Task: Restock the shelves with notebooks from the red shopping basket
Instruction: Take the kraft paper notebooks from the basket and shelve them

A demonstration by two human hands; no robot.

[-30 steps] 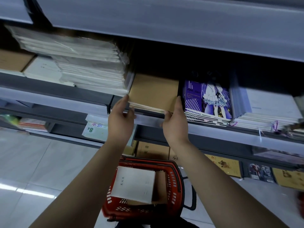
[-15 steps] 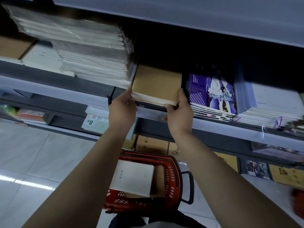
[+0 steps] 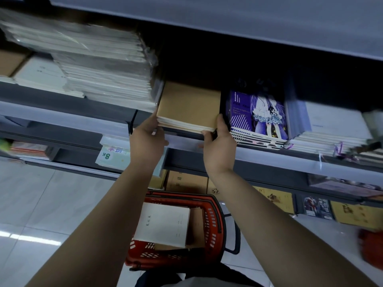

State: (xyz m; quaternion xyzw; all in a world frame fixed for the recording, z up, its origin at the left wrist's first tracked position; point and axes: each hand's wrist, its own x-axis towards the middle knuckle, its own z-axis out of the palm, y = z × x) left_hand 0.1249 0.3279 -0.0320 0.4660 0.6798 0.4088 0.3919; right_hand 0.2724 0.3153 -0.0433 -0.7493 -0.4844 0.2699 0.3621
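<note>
Gripping stack of brown kraft notebooks point(image 3: 187, 106) at front edge of shelf point(image 3: 62, 112): left hand point(image 3: 148, 139) curled on stack's left near corner, right hand point(image 3: 219, 146) curled on right near corner, thumb up along side. Stack sits between plastic-wrapped white pile point(image 3: 99, 65) and purple-cover notebooks point(image 3: 259, 114). Red shopping basket point(image 3: 213, 220) on floor below, white notebook point(image 3: 163, 223) on top inside.

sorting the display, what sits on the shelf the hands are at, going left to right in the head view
white notebooks → wrapped stack → brown stack, left hand and right hand at its front corners → purple notebooks → pale stack
</note>
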